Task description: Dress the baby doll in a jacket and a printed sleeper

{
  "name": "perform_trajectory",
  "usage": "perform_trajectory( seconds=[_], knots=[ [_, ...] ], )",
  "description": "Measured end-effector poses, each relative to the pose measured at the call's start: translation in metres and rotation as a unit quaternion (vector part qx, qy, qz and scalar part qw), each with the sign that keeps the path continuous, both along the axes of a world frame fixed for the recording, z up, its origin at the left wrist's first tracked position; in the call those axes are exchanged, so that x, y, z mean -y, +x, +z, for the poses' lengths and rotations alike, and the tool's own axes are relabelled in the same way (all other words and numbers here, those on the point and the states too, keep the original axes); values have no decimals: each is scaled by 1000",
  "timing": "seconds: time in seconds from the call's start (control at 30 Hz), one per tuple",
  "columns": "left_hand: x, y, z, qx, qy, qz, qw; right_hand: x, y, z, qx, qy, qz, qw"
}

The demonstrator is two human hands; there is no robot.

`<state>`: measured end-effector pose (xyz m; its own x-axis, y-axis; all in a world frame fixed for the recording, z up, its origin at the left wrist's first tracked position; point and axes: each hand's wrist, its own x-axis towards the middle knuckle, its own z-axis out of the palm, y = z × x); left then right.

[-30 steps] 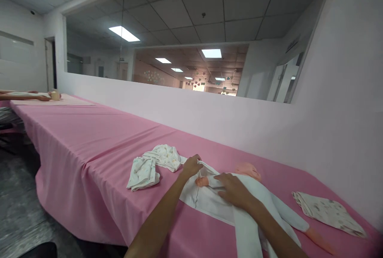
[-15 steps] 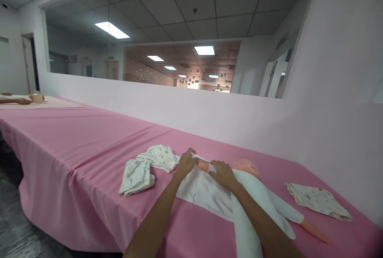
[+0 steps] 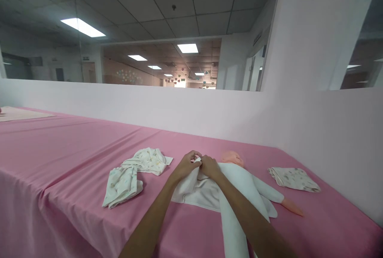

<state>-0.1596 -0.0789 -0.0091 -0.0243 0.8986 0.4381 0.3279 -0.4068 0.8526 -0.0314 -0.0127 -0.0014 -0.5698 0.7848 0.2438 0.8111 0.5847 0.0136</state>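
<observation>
A baby doll lies on its back on the pink-covered table, dressed in a white garment. One bare doll foot sticks out at the right. My left hand and my right hand meet over the doll's near sleeve, both pinching the white cloth there with closed fingers. The doll's near arm is hidden under my hands.
A crumpled patterned garment lies left of my hands. A folded patterned cloth lies right of the doll, near the wall. A pale mat sits at the table's far left end. A low pink wall runs behind the table.
My right hand slid from the doll's chest to the sleeve and now meets my left hand. The doll's small hand no longer shows. The view swung right, so the far person's arms left the frame.
</observation>
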Motion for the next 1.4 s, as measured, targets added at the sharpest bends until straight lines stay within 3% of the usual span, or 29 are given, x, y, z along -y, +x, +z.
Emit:
perform_trajectory(
  seconds=[0.23, 0.37, 0.47, 0.53, 0.6, 0.67, 0.73, 0.83, 0.97, 1.07, 1.13, 1.2, 1.27, 1.4],
  knots=[
    [37, -3, -5, -24, -195, -57, 979, -18, 27, 21, 5, 35, -56, 998],
    [57, 3, -15, -26, -233, -134, 963, -22, 36, 22, 13, 36, -72, 997],
    [60, 3, -22, -73, -254, -157, 952, -23, 40, 18, 24, 32, -69, 997],
    [57, -2, -28, -142, -236, -104, 956, -23, 42, 15, 30, 24, -65, 997],
    [50, -11, -37, -249, -195, 28, 948, -23, 45, 12, 34, 14, -59, 998],
    [42, -20, -48, -358, -158, 173, 904, -22, 47, 11, 34, 6, -53, 998],
    [35, -30, -60, -435, -147, 251, 852, -22, 49, 10, 32, 0, -52, 998],
    [24, -42, -72, -514, -150, 253, 806, -22, 52, 8, 27, -4, -56, 998],
    [6, -55, -70, -557, -149, 262, 774, -22, 56, 7, 21, -4, -55, 998],
    [-6, -60, -63, -496, -145, 277, 810, -21, 58, 5, 15, -3, -55, 998],
    [-8, -60, -61, -442, -144, 227, 856, -20, 59, 4, 10, -3, -55, 998],
    [-7, -59, -62, -421, -151, 158, 881, -20, 60, 4, 4, -5, -56, 998],
    [-4, -58, -64, -428, -158, 110, 883, -19, 60, 4, -1, -10, -58, 998],
    [-2, -61, -66, -434, -128, 86, 887, -18, 62, 5, -13, -25, -55, 998]
  ],
)
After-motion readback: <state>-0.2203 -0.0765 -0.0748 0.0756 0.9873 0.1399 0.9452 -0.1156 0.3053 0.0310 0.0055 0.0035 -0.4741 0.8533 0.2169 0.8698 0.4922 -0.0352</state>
